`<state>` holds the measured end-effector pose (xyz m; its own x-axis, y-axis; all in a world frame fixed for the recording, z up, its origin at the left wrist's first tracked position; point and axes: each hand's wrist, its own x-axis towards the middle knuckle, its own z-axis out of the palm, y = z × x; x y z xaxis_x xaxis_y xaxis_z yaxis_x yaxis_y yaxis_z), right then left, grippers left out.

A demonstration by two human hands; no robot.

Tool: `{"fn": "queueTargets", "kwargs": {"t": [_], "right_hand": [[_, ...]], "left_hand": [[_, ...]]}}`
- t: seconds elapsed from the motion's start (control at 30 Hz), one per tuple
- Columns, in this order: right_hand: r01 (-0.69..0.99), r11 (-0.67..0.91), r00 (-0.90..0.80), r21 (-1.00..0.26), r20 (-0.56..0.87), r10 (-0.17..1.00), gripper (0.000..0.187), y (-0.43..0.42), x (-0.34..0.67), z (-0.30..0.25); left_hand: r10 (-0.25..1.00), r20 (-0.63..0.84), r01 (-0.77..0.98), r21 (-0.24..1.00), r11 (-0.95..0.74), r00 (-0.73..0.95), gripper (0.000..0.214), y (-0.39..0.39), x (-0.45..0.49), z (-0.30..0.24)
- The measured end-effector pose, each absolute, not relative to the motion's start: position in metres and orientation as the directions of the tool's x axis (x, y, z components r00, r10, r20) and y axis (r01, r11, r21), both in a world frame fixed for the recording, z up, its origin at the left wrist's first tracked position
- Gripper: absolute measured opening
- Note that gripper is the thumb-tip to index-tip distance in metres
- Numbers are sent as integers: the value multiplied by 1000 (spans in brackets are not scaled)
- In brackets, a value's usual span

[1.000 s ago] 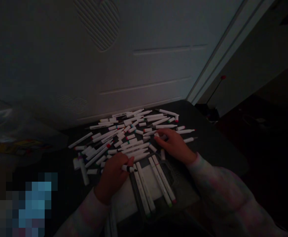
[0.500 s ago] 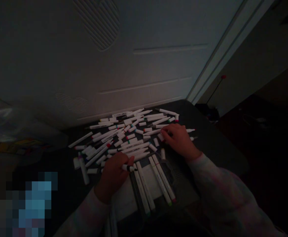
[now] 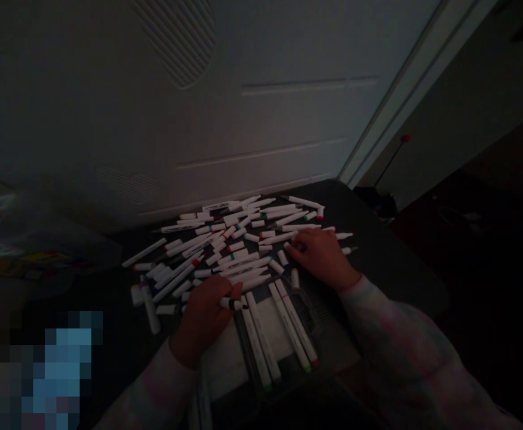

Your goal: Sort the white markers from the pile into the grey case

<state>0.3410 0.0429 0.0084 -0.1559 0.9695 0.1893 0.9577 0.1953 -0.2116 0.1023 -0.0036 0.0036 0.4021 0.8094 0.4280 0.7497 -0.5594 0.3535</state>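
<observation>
My left hand (image 3: 205, 316) is closed around an uncapped white marker (image 3: 229, 303), its dark tip pointing right. Past the front of the pile, my right hand (image 3: 326, 257) pinches a small white marker cap (image 3: 287, 245) between thumb and fingers, which partly hide it. Loose white markers and caps (image 3: 237, 246) lie scattered in a heap between and beyond my hands. Below them, a clear plastic case (image 3: 311, 310) holds a few upright-lying markers, among them a green-ended marker (image 3: 292, 331) and a dark-green-ended marker (image 3: 255, 343).
The dark tabletop (image 3: 391, 263) meets a pale panelled door (image 3: 265, 119) along its back edge. A clear plastic bag (image 3: 42, 239) with something yellow sits at left. Beyond the table on the right stands a thin rod with a red tip (image 3: 405, 138).
My right hand has shifted slightly, its fingertips now around the small cap a little further left. My left hand keeps holding the marker in nearly the same spot.
</observation>
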Motion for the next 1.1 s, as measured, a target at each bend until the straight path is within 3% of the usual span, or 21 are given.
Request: {"fn": "queueTargets", "kwargs": {"t": [0.3, 0.37, 0.43, 0.53, 0.6, 0.67, 0.73, 1.1], "right_hand": [[945, 207, -158, -252, 202, 967, 23, 42, 338, 7], [907, 204, -135, -368, 206, 969, 22, 43, 339, 11], [806, 164, -70, -569, 182, 981, 23, 44, 341, 16], [476, 38, -10, -879, 38, 999, 24, 45, 345, 23], [203, -34, -44, -979, -44, 998, 22, 45, 347, 27], [2, -68, -59, -998, -68, 996, 18, 44, 348, 29], [-92, -85, -39, -992, -82, 996, 18, 44, 348, 33], [-187, -143, -76, -972, -131, 989, 15, 40, 344, 45]], "left_hand": [[819, 418, 746, 375, -550, 393, 33, -5, 103, 5], [812, 428, 745, 368, -557, 396, 32, -5, 103, 5], [810, 427, 746, 361, -560, 402, 32, -4, 103, 6], [812, 420, 747, 361, -559, 405, 32, -4, 102, 5], [810, 427, 740, 370, -562, 401, 32, -4, 102, 4], [812, 429, 732, 385, -562, 397, 32, -4, 102, 4], [819, 418, 728, 403, -554, 392, 31, -5, 102, 4], [840, 385, 738, 420, -528, 381, 33, -4, 103, 6]]}}
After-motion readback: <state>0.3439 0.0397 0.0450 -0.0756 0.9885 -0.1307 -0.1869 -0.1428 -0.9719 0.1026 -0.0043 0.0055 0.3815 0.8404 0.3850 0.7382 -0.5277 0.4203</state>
